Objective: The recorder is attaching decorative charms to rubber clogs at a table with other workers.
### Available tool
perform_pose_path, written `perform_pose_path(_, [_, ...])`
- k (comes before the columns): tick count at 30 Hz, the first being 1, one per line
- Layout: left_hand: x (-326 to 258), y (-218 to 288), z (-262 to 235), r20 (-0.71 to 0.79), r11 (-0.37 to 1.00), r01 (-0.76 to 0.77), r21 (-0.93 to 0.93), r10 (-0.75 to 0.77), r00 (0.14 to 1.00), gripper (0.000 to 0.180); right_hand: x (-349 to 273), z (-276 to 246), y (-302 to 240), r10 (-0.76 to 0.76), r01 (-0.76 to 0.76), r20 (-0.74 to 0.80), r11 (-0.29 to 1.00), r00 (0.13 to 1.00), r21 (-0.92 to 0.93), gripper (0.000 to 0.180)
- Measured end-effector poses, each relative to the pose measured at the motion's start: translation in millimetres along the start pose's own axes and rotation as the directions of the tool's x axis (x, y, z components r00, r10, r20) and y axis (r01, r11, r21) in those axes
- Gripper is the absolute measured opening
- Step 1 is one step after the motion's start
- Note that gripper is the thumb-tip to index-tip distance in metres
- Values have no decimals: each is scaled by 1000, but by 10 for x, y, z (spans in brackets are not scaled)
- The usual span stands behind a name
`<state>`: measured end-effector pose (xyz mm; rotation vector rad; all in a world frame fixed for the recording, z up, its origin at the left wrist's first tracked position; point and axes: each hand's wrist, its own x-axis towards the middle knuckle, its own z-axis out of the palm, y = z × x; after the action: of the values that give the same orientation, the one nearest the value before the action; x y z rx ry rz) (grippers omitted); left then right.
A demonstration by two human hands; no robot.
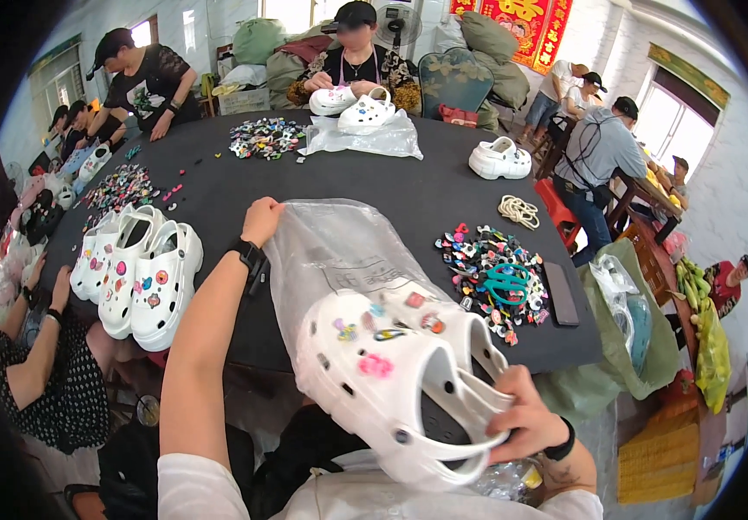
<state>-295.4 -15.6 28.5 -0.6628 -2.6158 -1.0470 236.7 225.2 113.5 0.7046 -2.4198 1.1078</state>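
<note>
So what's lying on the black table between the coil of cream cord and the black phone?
The head view shows a pile of small colourful shoe charms between cream cord and black phone, teal scissors on top.

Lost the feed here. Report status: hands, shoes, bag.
Left hand grips top edge of clear plastic bag. Right hand holds pair of white clogs by the heels, toes at bag mouth. Nothing blocking.

**Camera placement: single head-worn fisheye**

One view only, worn on the person's head, facing down and forward across the black table (374,186). The near edge lies close below; the room's far side bends toward the rim.
</note>
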Motion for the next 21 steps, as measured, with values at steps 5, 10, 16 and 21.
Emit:
perform_pose_path(5, [-34, -327, -49, -111, 975, 162, 150, -146, 983, 31, -330, -408, -275, 113, -9, -313, 949, 943, 316, 42])
perform_pose_path(10, [-236, -237, -18, 50, 989, 119, 93, -124, 991, 31, -270, -474, -508, 47, -69, -586, 997, 809, -16, 42])
perform_pose_path(16, [-702, 466, -113, 258, 999, -12, -40, 21, 966, 36, 213, -50, -354, 25, -224, -485, 907, 874, -357, 43])
perform_pose_path(21, [-1341, 1088, -703, 52, 837, -8, -547, 44, 998, 37, 687, 619, 201, 20, -188, -319, 843, 947, -504, 48])
